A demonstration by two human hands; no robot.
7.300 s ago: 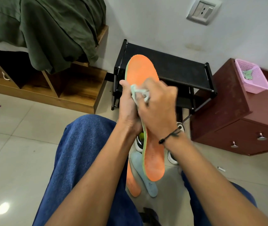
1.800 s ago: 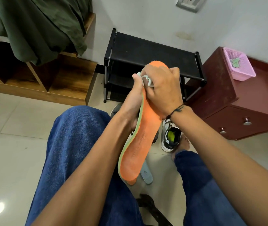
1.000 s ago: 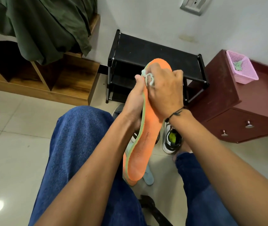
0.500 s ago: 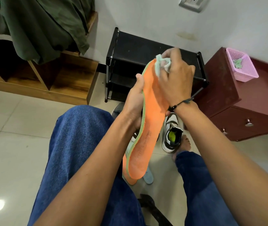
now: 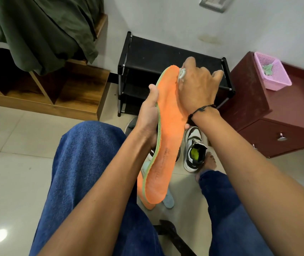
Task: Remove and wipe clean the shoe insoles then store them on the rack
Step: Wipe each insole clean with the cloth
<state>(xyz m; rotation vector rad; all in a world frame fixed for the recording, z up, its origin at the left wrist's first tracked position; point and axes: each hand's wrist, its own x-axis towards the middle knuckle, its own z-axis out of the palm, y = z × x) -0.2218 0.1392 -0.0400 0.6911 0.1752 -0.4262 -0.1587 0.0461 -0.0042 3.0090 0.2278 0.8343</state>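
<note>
Head view: seated person in blue denim.
Insole: long fuzzy orange foam insole with green rim (image 5: pixel 167 137), upright at frame centre.
Left hand (image 5: pixel 148 121): fingers curled round insole's middle edge.
Right hand (image 5: pixel 197 87): presses small crumpled pale wipe (image 5: pixel 182 73) on insole's toe.
Rack: black metal-tube fabric-shelf rack (image 5: pixel 166 56), behind.
Floor: white-and-black sneaker (image 5: pixel 193 150).
</note>
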